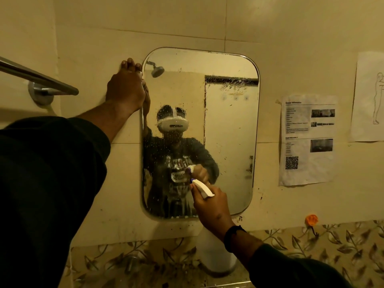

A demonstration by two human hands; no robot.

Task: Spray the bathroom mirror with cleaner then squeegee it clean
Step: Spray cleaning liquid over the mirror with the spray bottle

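A rounded rectangular mirror (pixel 230 125) hangs on the beige tiled wall, its left and lower parts speckled with spray droplets. My left hand (pixel 126 88) grips the mirror's upper left edge, fingers curled round the frame. My right hand (pixel 212 206) holds a white spray bottle (pixel 216 254) by its neck, in front of the mirror's lower middle. The bottle's white trigger head (pixel 202 187) with its purple nozzle points at the glass from very close. No squeegee is in view.
A metal towel bar (pixel 39 76) juts out at the upper left, close to my left arm. Printed paper sheets (pixel 307 140) are stuck on the wall right of the mirror. An orange hook (pixel 311 220) sits above the floral tile border (pixel 332 246).
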